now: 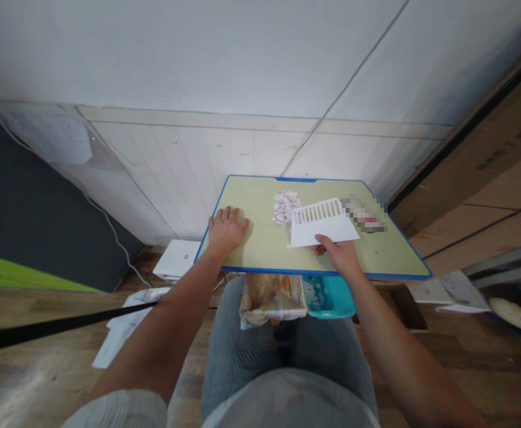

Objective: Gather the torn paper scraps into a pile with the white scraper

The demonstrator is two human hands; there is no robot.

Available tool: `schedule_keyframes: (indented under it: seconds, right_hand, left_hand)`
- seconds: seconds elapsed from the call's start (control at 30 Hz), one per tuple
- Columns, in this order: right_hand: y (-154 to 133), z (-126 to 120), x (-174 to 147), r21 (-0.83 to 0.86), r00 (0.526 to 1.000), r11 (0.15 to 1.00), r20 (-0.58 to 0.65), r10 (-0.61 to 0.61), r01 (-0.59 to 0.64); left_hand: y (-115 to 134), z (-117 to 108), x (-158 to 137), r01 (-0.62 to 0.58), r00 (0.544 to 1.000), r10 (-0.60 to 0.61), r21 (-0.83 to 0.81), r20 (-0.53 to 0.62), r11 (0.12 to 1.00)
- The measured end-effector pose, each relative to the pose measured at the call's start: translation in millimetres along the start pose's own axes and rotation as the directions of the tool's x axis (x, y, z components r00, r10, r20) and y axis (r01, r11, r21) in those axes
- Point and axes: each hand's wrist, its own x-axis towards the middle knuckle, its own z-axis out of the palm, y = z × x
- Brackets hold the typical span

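My right hand [338,254] grips the near edge of a flat white slotted scraper [325,229], thumb on top and fingers underneath. A row of slots runs along the scraper's far side. Just beyond its left end lies a heap of small whitish-pink scraps [286,207], partly covered by the scraper's corner. My left hand [228,227] rests flat with fingers spread on the left part of the yellow-green tabletop [255,249], holding nothing. To the right of the scraper, a blurred-out item [362,214] lies on the table.
Below the table's front edge, a lined box [273,314] and a turquoise basin [331,303] sit by my lap. White boxes [177,260] stand on the floor at left. Large cardboard [478,172] leans at right. A cable [344,89] runs down the wall behind the table.
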Motion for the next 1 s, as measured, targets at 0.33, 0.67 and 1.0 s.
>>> schedule_keyframes:
  seconds: [0.33, 0.67, 1.0]
  right_hand:
    - [-5, -56, -14, -0.119, 1.000, 0.993, -0.002, 0.020, -0.020]
    - [-8, -76, -30, 0.032, 0.999, 0.999, -0.039, 0.019, -0.018]
    - [-6, -75, -32, -0.022, 0.999, 0.999, -0.026, 0.046, -0.047]
  left_hand:
    - [3, -2, -1, 0.003, 1.000, -0.003, -0.037, 0.004, 0.999]
    - [-16, 10, -2, -0.061, 0.997, 0.063, -0.079, 0.033, 0.995]
    - [-17, 8, -21, -0.100, 0.995, 0.101, -0.070, 0.002, 0.992]
